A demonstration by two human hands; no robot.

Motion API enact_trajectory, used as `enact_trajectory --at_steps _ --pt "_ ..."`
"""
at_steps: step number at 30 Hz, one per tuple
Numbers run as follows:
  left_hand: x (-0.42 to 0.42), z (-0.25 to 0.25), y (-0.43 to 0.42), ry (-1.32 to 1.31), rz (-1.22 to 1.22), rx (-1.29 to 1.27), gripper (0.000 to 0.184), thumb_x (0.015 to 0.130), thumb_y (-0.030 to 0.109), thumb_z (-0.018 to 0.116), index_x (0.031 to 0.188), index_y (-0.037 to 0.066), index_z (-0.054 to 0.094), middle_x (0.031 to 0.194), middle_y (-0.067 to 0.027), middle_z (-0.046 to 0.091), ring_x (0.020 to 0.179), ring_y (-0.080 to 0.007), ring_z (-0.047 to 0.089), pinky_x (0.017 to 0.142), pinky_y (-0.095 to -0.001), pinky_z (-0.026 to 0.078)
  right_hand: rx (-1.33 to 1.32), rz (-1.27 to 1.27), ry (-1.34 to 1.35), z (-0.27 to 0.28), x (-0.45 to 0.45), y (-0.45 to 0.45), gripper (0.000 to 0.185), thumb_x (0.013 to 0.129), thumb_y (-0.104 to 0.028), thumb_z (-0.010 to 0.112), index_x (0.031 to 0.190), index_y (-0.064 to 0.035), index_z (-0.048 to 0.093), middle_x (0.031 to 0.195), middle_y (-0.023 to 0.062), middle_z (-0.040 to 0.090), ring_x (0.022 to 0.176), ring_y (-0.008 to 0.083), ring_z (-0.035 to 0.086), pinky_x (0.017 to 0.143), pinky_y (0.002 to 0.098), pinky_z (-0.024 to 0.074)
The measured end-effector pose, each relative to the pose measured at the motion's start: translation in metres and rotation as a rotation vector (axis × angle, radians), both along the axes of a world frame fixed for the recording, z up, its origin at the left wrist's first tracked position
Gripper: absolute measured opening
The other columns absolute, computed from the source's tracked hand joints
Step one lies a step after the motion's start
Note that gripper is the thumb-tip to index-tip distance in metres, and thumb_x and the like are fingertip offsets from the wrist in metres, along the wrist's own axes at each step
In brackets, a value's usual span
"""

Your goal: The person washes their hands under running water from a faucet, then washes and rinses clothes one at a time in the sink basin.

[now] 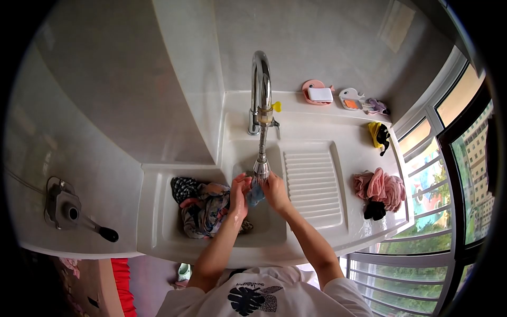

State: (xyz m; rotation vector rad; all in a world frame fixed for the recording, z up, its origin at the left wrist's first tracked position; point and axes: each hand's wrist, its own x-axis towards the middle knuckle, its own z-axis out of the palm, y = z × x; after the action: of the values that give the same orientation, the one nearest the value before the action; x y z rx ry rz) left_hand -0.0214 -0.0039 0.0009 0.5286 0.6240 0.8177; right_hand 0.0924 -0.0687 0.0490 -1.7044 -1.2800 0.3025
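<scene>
Blue and small, the wet-looking cloth point(255, 196) should be light and limp, with little strength of its own, and probably slick while soaked. It is hardly fragile, so I would take it by a bunched fold from both sides rather than by a thin edge, which could slide away.

It lies between my hands, just below the metal spray head point(261, 168) of the tap point(261, 74) and over the sink point(266, 228). My left grip point(240, 194) is cupped and partly closed at the cloth's left side; my right grip point(275, 195) has its fingers curled in at the right, close beside the spray head. That spray head and my own fingers hide much of the contact, so I cannot fairly tell how firmly either one has hold.

A heap of patterned clothes point(203, 211) sits left of my left grip, the ribbed washboard point(312, 185) is to my right, and a pink bundle point(387, 187) lies well apart, beyond it.
</scene>
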Motion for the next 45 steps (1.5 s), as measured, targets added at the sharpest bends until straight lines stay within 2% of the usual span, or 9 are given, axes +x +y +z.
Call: enact_trajectory --at_steps 7,21,24,32,34,36,39,42,45 --pt "0.003 -0.023 0.006 0.081 -0.558 -0.479 0.045 0.093 0.048 0.038 0.115 0.014 0.056 0.103 -0.0035 0.060 0.093 -0.0146 0.054 0.079 -0.0342 0.043 0.151 0.040 0.804 -0.002 -0.001 0.016 0.012 0.092 -0.009 0.047 0.098 -0.0005 0.052 0.075 0.0128 0.057 0.067 0.0192 0.051 0.064 0.0309 0.0448" --pt "0.051 -0.038 -0.024 -1.107 -0.138 -0.139 0.041 0.091 0.047 0.040 0.110 0.012 0.052 0.105 -0.0053 0.056 0.096 -0.0194 0.053 0.086 -0.0349 0.044 -0.137 -0.151 -0.451 -0.009 -0.034 0.021 0.019 0.068 -0.027 0.068 0.075 -0.0104 0.060 0.068 0.0095 0.060 0.074 0.0293 0.060 0.065 0.0431 0.0494" --pt "0.038 -0.050 0.005 -0.354 -0.346 -0.262 0.033 0.093 0.039 0.040 0.111 0.013 0.052 0.105 -0.0034 0.055 0.096 -0.0183 0.053 0.087 -0.0333 0.043 -0.274 -0.228 -0.328 0.004 -0.038 0.032 0.018 0.070 -0.027 0.064 0.076 -0.0112 0.062 0.070 0.0114 0.061 0.072 0.0308 0.061 0.067 0.0429 0.0483" --pt "0.027 -0.014 -0.004 -0.180 -0.338 -0.492 0.034 0.092 0.042 0.044 0.100 0.011 0.057 0.088 -0.0047 0.059 0.082 -0.0161 0.057 0.074 -0.0315 0.049 -0.251 -0.127 -0.442 -0.009 -0.024 0.030 0.025 0.070 -0.034 0.063 0.066 -0.0098 0.059 0.062 0.0110 0.060 0.056 0.0312 0.060 0.050 0.0412 0.0477" --pt "0.029 -0.047 0.007 -0.718 -0.815 -0.437 0.040 0.088 0.047 0.046 0.105 0.013 0.056 0.095 -0.0051 0.059 0.089 -0.0190 0.057 0.074 -0.0355 0.051 -0.164 -0.260 -0.256 -0.012 0.006 0.038 0.027 0.066 -0.034 0.067 0.071 -0.0087 0.058 0.067 0.0166 0.058 0.059 0.0379 0.058 0.055 0.0465 0.0469" --pt "0.038 -0.021 -0.003 -0.113 -0.417 -0.530 0.039 0.088 0.049 0.042 0.103 0.016 0.056 0.094 -0.0034 0.059 0.085 -0.0191 0.058 0.069 -0.0349 0.050 -0.206 -0.349 -0.231 -0.019 -0.004 0.033 0.024 0.066 -0.031 0.067 0.075 -0.0090 0.060 0.068 0.0176 0.059 0.060 0.0391 0.058 0.056 0.0502 0.0464" --pt "0.046 -0.085 -0.010 -0.973 -0.339 -0.089 0.038 0.089 0.047 0.041 0.103 0.015 0.057 0.092 -0.0028 0.061 0.079 -0.0170 0.060 0.068 -0.0327 0.050 0.005 -0.266 -0.442 -0.021 -0.045 0.020 0.029 0.067 -0.033 0.067 0.083 -0.0094 0.062 0.067 0.0185 0.061 0.061 0.0358 0.062 0.054 0.0477 0.0496" --pt "0.032 -0.035 0.005 -0.057 -0.395 -0.575 0.033 0.089 0.042 0.048 0.101 0.013 0.059 0.089 -0.0031 0.061 0.076 -0.0179 0.060 0.064 -0.0327 0.050 -0.369 -0.298 -0.207 -0.028 -0.009 0.025 0.025 0.072 -0.026 0.064 0.086 -0.0062 0.059 0.081 0.0212 0.062 0.070 0.0377 0.062 0.060 0.0444 0.0495" --pt "0.009 -0.043 0.011 -0.380 -0.656 -0.432 0.035 0.090 0.036 0.050 0.111 0.008 0.057 0.096 -0.0065 0.062 0.087 -0.0185 0.061 0.078 -0.0341 0.051 -0.259 -0.435 -0.120 -0.059 0.034 0.030 0.033 0.081 -0.034 0.060 0.099 -0.0050 0.058 0.088 0.0159 0.064 0.077 0.0325 0.063 0.060 0.0410 0.0493"
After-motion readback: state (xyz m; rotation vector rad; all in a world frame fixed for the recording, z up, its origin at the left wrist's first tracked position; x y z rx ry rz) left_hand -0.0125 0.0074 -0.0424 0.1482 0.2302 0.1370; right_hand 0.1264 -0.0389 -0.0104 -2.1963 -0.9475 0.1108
